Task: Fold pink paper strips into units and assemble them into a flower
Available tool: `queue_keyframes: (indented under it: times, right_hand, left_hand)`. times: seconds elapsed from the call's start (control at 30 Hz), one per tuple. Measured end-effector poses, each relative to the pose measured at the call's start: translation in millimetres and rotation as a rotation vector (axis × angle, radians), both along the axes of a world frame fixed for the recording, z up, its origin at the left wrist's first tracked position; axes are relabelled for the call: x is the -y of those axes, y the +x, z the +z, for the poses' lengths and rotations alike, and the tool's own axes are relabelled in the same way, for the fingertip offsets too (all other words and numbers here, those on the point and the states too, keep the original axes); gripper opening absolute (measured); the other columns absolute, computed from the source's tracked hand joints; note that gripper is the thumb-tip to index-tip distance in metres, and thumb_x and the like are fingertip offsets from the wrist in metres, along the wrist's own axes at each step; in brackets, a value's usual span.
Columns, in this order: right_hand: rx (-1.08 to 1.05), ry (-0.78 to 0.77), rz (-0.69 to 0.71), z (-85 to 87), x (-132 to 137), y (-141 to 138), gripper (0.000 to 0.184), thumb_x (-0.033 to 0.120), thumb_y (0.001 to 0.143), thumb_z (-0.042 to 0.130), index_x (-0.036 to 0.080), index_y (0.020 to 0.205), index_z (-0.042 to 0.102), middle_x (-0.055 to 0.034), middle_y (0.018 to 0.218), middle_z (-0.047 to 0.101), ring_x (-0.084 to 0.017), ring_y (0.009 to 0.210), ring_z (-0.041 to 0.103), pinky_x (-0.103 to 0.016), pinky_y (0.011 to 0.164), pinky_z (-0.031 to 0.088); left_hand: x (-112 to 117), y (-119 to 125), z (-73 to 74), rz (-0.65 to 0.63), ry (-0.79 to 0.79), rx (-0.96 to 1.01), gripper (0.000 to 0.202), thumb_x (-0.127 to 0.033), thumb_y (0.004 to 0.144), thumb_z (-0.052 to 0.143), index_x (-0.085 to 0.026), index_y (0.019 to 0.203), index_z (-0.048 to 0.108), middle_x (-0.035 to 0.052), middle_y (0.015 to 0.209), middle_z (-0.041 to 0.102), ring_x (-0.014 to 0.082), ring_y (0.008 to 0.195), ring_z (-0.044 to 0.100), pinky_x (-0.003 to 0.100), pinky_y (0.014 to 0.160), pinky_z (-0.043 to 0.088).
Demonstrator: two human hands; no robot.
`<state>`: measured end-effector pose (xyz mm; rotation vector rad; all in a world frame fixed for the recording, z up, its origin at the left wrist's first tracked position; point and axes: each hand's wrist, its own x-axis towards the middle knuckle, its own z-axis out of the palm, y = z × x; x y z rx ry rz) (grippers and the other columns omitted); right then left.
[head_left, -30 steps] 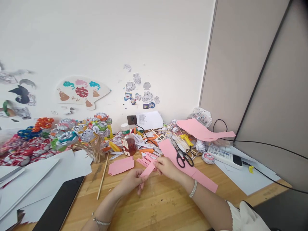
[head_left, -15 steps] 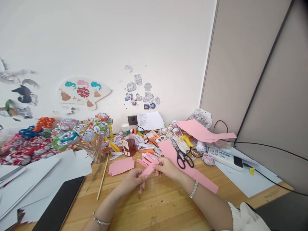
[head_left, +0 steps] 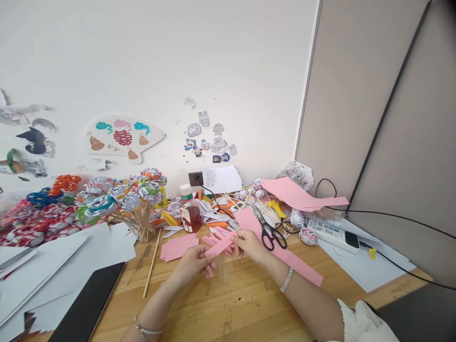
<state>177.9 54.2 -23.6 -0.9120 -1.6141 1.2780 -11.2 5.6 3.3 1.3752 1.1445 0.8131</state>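
Head view: the white wall (head_left: 249, 57) rises behind everything, and my wooden table (head_left: 228, 304) spreads out below it. To my left, loose white sheets (head_left: 46, 280) overlap, with a crowd of paper flowers (head_left: 103, 199) beyond them and a black tablet (head_left: 87, 304) on the near side. To my right lies a long pink sheet (head_left: 299, 266), passing partly behind my right forearm. My left hand (head_left: 195, 261) and right hand (head_left: 249, 246) are above the table, near each other. Black-handled scissors (head_left: 264, 227) rest on the pink sheet, just beyond my right hand. A flat pink stack (head_left: 179, 246) sits just past my left hand. Smallest is the pink strip (head_left: 221, 245), stretched between my hands: my left thumb and fingers pinch its near end, my right ones its far end.
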Motion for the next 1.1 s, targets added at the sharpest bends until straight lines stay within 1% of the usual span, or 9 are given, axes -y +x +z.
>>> queue_keyframes:
  times: [0.17,0.33,0.43,0.5,0.57,0.67,0.83,1.0,1.1]
  right_hand:
    - [-0.080,0.055,0.011,-0.8,-4,3,0.039,0.051,0.070,0.056,0.016,0.057,0.048,0.0039,0.044,0.049,-0.008,0.040,0.044,-0.020,0.042,0.034]
    - [-0.094,0.065,-0.003,-3.3,-10,8,0.037,0.050,0.070,0.057,0.016,0.058,0.048,0.0049,0.044,0.048,-0.007,0.040,0.042,-0.020,0.042,0.033]
    - [-0.089,0.060,0.011,-1.4,-9,10,0.037,0.050,0.071,0.057,0.016,0.059,0.047,0.0056,0.044,0.047,-0.007,0.040,0.041,-0.019,0.042,0.032]
    - [-0.109,0.055,0.063,2.1,-7,11,0.036,0.048,0.072,0.057,0.015,0.060,0.048,0.0053,0.046,0.048,-0.006,0.042,0.042,-0.019,0.044,0.032]
    - [-0.119,0.046,0.157,6.2,-3,11,0.034,0.047,0.073,0.057,0.014,0.064,0.050,0.0044,0.050,0.050,-0.007,0.045,0.044,-0.019,0.047,0.033]
    - [-0.075,0.025,0.305,10.7,4,8,0.032,0.045,0.074,0.057,0.013,0.071,0.055,0.0032,0.054,0.052,-0.007,0.049,0.047,-0.020,0.049,0.036]
    - [-0.059,0.014,0.358,10.0,10,1,0.032,0.044,0.074,0.057,0.012,0.074,0.059,0.0018,0.056,0.053,-0.008,0.051,0.047,-0.020,0.050,0.035]
    - [-0.172,-0.066,0.292,10.3,15,-4,0.033,0.045,0.072,0.060,0.014,0.082,0.058,0.0018,0.061,0.054,-0.007,0.052,0.047,-0.020,0.050,0.035]
    - [-0.217,-0.119,0.303,13.3,21,-6,0.031,0.045,0.074,0.057,0.014,0.078,0.058,0.0022,0.060,0.052,-0.006,0.051,0.045,-0.019,0.049,0.033]
  left_hand:
    - [1,-3,0.3,-0.014,0.015,0.023,0.041,-0.050,0.057,0.067,-0.016,0.069,0.049,0.0007,0.061,0.066,0.0147,0.048,0.062,0.025,0.048,0.046]
    - [-1,-6,0.3,-0.003,0.003,0.018,0.038,-0.048,0.058,0.067,-0.017,0.072,0.049,-0.0010,0.060,0.066,0.0135,0.046,0.061,0.023,0.045,0.044]
    - [1,-7,4.7,-0.045,-0.007,0.019,0.038,-0.049,0.060,0.066,-0.016,0.072,0.050,-0.0009,0.059,0.065,0.0129,0.044,0.060,0.023,0.045,0.044]
    - [6,-7,9.2,-0.105,-0.021,0.044,0.038,-0.051,0.064,0.062,-0.016,0.071,0.051,0.0014,0.061,0.066,0.0141,0.047,0.061,0.024,0.048,0.045]
    - [13,-4,11.9,-0.185,-0.055,0.121,0.040,-0.054,0.071,0.052,-0.014,0.073,0.053,0.0066,0.071,0.069,0.0168,0.058,0.064,0.027,0.056,0.048]
    - [21,3,8.5,-0.255,-0.130,0.291,0.051,-0.060,0.077,0.037,-0.013,0.089,0.054,0.0124,0.082,0.068,0.0208,0.069,0.066,0.029,0.059,0.048]
    - [22,17,-2.0,-0.204,-0.170,0.220,0.037,-0.050,0.076,0.049,-0.014,0.086,0.053,0.0083,0.073,0.068,0.0174,0.058,0.065,0.024,0.050,0.044]
    - [17,20,-0.7,-0.157,-0.029,0.136,0.038,-0.050,0.071,0.056,-0.013,0.077,0.055,0.0045,0.067,0.065,0.0150,0.053,0.062,0.022,0.047,0.042]
    - [13,21,-3.8,-0.132,0.049,0.142,0.038,-0.049,0.066,0.062,-0.013,0.079,0.057,0.0021,0.065,0.063,0.0133,0.051,0.059,0.024,0.048,0.043]
